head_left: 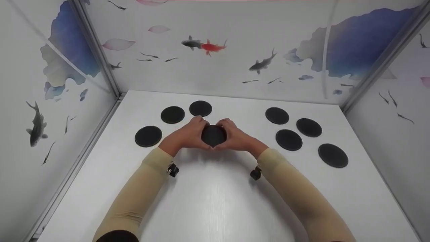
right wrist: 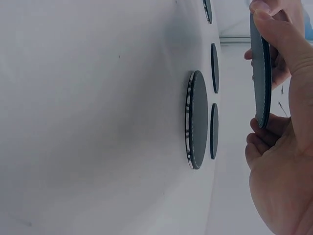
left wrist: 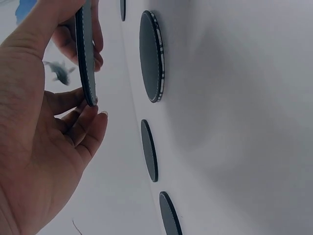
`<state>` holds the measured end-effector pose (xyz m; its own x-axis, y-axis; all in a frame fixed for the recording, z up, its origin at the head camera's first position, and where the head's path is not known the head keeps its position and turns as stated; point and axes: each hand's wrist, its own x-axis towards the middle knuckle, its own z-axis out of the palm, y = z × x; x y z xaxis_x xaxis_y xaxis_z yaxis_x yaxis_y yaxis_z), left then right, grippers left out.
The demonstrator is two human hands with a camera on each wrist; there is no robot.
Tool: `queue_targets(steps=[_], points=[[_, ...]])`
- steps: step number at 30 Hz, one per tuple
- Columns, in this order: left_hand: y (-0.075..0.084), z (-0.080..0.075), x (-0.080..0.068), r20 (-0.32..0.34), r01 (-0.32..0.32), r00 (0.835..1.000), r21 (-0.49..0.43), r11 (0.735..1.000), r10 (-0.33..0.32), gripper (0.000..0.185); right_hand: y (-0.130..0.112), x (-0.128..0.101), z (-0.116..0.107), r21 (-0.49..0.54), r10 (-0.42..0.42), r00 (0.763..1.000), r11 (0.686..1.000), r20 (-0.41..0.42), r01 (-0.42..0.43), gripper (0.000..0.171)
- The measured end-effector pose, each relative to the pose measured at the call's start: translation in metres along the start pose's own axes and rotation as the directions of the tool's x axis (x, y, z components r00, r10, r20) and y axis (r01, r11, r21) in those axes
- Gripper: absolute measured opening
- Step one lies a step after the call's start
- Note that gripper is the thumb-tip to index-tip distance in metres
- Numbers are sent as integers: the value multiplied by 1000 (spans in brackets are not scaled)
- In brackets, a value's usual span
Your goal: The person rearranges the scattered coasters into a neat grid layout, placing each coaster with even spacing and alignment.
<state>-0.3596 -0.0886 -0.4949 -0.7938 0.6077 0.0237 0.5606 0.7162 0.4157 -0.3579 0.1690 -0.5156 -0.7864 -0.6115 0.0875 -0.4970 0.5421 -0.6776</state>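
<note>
Both hands hold one black round disc by its rim, a little above the middle of the white table. My left hand pinches its left edge and my right hand its right edge. The left wrist view shows the held disc edge-on between the thumb and fingers of the left hand. The right wrist view shows the disc the same way in the right hand. Under it on the table lies a thicker piece with a striped edge, hidden in the head view.
Three black discs lie flat at the left. Several more lie at the right. Walls printed with fish close in the table on three sides. Bare white tabletop reaches to the front edge.
</note>
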Motion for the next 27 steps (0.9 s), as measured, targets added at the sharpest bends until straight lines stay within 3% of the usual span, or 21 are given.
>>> queue_targets(steps=[12,27], points=[[20,1,28,38,-4,999,-8,1000,4,93,15,-16,-22,-2,23,999,1000,-37,-23,90],[37,-1,62,35,-46,998,24,999,45,91,30,-29,-49,1,77,995,997,-68,-77,88]])
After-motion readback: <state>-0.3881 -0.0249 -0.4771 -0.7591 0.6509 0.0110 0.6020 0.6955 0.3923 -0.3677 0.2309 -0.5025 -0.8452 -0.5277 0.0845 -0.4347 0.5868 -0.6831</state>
